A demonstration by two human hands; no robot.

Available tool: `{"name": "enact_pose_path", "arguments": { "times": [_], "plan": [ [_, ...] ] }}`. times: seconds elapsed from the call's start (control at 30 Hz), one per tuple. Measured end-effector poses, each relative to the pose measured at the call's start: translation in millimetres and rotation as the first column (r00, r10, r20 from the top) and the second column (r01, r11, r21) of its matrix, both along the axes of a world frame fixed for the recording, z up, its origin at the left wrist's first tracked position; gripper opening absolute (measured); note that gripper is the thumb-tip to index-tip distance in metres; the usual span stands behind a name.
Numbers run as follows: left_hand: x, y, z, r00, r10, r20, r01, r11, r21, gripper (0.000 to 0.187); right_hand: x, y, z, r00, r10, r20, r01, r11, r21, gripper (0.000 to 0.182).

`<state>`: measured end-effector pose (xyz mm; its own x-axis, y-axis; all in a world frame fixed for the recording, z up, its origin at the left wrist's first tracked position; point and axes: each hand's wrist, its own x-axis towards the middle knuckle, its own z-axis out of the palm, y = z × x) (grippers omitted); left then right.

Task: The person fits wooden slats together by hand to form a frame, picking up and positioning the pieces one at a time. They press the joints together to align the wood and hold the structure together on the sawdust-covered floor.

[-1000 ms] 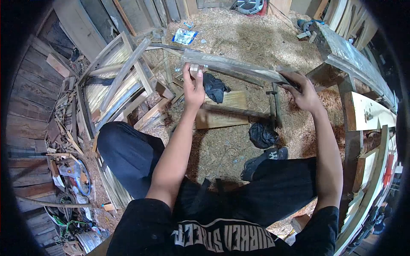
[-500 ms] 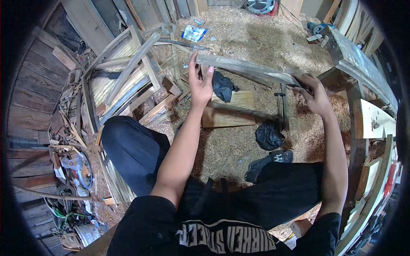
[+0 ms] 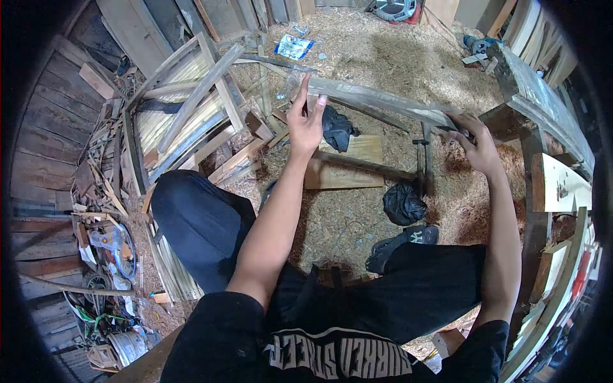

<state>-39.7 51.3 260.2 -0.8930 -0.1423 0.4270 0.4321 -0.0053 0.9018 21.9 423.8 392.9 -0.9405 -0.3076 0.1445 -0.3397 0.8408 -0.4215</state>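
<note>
A long, narrow wooden plank [image 3: 377, 97] is held up in front of me, spanning between both hands and slanting down toward the right. At its left end is my left hand [image 3: 306, 127], index finger pointing up beside the end and thumb just below it. My right hand [image 3: 474, 137] has its fingers bent around the plank's right end, which is slightly blurred. Beneath the plank lie a hammer-like tool with a long handle [image 3: 367, 167], a flat light-brown board [image 3: 345, 180] and a black plastic bag [image 3: 403, 204].
A slatted wooden frame [image 3: 191, 121] and loose offcuts lie to the left. A workbench-like timber [image 3: 543, 102] stands at the right. A circular saw [image 3: 391, 9] sits at the back, and a blue-white packet [image 3: 294, 47] lies on the sawdust floor [image 3: 357, 220].
The view has shifted slightly. The left hand and the plank's left end have moved a little to the right; the right hand keeps its grip almost unchanged.
</note>
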Motion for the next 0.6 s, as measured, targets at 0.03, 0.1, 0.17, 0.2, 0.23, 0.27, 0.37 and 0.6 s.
{"name": "enact_pose_path", "arguments": {
  "times": [0.03,0.1,0.17,0.2,0.23,0.27,0.37,0.6],
  "plan": [
    [1.5,0.1,2.9,1.000,0.002,-0.001,-0.002,1.000,0.000,0.060,0.6,-1.6,1.4,0.999,-0.014,0.031,0.014,1.000,0.005,0.048],
    [4.3,0.8,6.2,0.998,-0.037,0.048,0.036,0.999,0.029,0.061,0.6,-2.2,1.9,0.998,-0.029,0.061,0.028,1.000,0.011,0.049],
    [2.7,1.7,5.7,0.999,-0.020,0.037,0.019,1.000,0.016,0.061,0.1,-0.9,0.0,0.997,0.002,0.073,0.002,0.999,-0.049,0.050],
    [2.0,2.0,4.4,1.000,-0.001,0.027,0.001,1.000,0.005,0.061,0.8,-1.4,0.0,0.997,0.001,0.073,0.002,0.999,-0.049,0.050],
    [1.8,2.0,2.9,1.000,-0.002,0.026,0.002,1.000,0.005,0.061,2.0,-2.2,0.1,0.999,-0.004,0.052,0.006,1.000,-0.030,0.050],
    [1.3,2.0,1.6,1.000,0.001,0.030,-0.001,1.000,0.006,0.060,2.4,-2.6,0.3,1.000,-0.009,0.030,0.009,1.000,-0.011,0.049],
    [2.0,2.6,2.2,0.999,0.010,0.051,-0.011,1.000,0.004,0.060,1.5,-0.4,-0.6,0.999,0.001,0.047,0.001,0.999,-0.035,0.048],
    [4.3,8.1,1.3,0.996,0.082,0.032,-0.081,0.996,-0.042,0.057,4.4,-1.2,-4.2,1.000,0.014,-0.020,-0.014,1.000,-0.019,0.047]
  ]
}}
